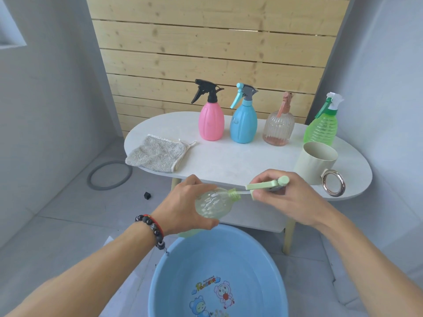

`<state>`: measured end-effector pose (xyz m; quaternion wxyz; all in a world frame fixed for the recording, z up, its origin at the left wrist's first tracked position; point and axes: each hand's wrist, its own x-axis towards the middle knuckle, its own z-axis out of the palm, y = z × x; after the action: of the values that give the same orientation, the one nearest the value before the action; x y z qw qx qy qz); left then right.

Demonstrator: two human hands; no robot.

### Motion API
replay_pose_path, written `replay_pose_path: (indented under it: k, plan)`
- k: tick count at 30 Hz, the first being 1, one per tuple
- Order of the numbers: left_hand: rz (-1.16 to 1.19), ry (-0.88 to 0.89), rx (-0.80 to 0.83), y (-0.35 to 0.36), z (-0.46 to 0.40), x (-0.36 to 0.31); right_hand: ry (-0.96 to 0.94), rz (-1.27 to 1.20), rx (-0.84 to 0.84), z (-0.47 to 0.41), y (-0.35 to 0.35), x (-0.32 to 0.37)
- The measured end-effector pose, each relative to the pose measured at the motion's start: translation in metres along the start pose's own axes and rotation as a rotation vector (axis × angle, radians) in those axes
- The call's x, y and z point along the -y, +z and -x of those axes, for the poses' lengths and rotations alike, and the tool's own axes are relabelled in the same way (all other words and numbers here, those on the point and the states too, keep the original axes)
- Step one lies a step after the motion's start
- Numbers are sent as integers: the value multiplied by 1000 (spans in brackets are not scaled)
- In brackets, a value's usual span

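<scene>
The left hand [187,207] grips a clear, rippled plastic bottle [214,203], tilted sideways above a smooth blue basin [174,271]. Just beside its threaded neck, the right hand [290,200] pinches the pale green spray head [266,186], whose thin tube is partly inside the bottle.

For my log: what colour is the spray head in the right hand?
Pale green spray head, best seen in the head view.

pink bottle [211,122], blue bottle [243,126], grey cloth [155,154], cream mug [315,165], blue basin [183,271], white table [229,156]
</scene>
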<state>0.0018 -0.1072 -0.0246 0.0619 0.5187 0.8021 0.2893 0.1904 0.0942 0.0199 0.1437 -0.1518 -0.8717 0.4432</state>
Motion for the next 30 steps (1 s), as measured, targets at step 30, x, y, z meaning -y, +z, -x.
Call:
replay_pose_path:
  k: [30]
  plan:
    - [-100,-286,103,2,8,8,89,755,124,-78,1,-64]
